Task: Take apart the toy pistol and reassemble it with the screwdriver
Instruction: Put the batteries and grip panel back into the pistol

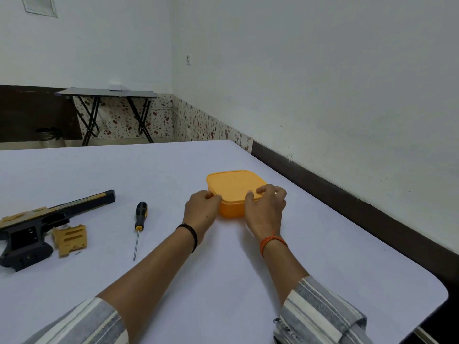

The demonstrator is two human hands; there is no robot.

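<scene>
The toy pistol (pixel 37 224) lay partly opened at the worktop's (pixel 173 281) left, the screwdriver (pixel 139 225) beside it. Both the left hand (pixel 202 209) and right hand (pixel 267 207) gripped the lidded orange box (pixel 233 187) with curled fingers. The pistol seemed light, stiff plastic, best held by its grip.

I see the black-and-tan toy pistol (pixel 37 224), partly disassembled, lying flat well left of my left hand (pixel 202 212), with the black-and-yellow screwdriver (pixel 139 225) between them.

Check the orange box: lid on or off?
On. The lid sits flush on the orange box; both hands' fingers grip its near edge.
</scene>
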